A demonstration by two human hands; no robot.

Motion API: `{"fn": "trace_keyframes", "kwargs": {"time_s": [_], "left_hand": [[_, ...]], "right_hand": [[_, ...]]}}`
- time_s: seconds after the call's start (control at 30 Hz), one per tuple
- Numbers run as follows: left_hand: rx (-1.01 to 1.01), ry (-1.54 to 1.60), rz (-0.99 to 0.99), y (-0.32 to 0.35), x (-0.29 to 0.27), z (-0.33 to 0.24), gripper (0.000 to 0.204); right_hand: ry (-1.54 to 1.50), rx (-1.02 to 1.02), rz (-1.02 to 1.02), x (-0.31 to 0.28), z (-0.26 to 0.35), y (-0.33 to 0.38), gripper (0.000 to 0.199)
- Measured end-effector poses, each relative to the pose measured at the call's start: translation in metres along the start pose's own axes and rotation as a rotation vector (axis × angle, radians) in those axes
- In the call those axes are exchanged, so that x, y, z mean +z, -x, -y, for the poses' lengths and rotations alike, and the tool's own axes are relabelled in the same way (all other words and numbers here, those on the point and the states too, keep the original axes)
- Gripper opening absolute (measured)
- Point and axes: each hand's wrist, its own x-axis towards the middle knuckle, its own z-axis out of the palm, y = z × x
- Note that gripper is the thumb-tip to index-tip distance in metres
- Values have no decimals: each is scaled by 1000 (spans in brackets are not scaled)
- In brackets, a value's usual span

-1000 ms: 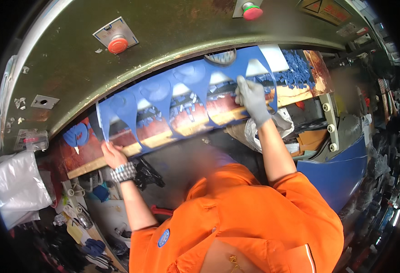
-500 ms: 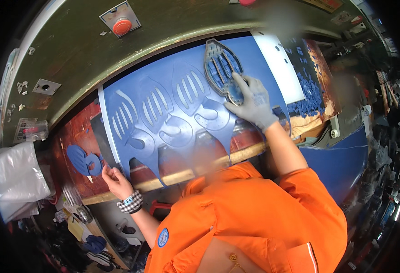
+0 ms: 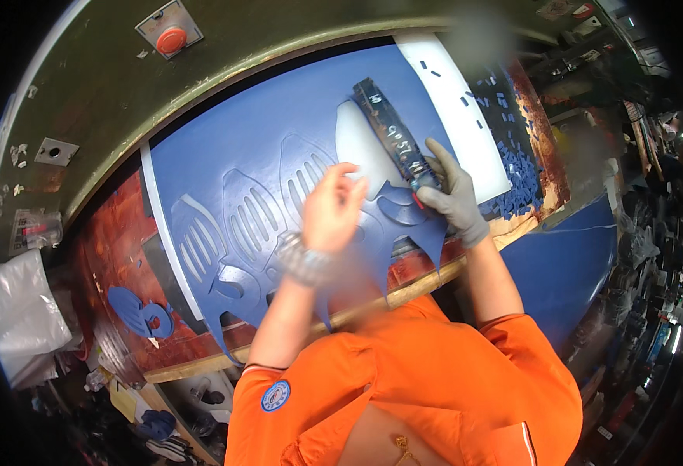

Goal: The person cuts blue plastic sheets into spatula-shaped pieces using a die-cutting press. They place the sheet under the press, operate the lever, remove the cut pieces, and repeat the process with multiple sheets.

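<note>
Red button above blue sheet, scraps right, cut pieces left

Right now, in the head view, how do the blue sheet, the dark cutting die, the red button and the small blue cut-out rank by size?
1. Blue sheet
2. Cutting die
3. Blue cut-out
4. Red button
The fisheye shrinks things near the rim, so the last two are unsure.

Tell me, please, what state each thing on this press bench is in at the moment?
Blue sheet: lying flat on the bench, sole-shaped cuts along its near edge.
Cutting die: resting on the sheet, gripped at its near end.
Right hand: gloved, closed on the die.
Left hand: bare, blurred, over the sheet.
Red button: untouched.
Cut blue piece: lying apart on the bench.
</note>
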Motion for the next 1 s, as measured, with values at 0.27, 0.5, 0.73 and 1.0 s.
{"fn": "trace_keyframes", "kwargs": {"time_s": [0.27, 0.5, 0.73, 1.0], "left_hand": [[27, 10, -284, -40, 92, 6, 29], [40, -757, -235, -25, 51, 36, 31], [-116, -557, -255, -19, 39, 34, 36], [-66, -396, -290, -15, 44, 30, 49]], "right_hand": [[-132, 14, 8, -7, 3, -7, 94], [-386, 130, -75, -40, 17, 1, 87], [-820, 29, -303, -132, 19, 63, 73], [-1430, 166, -355, -183, -3, 73, 59]]}}
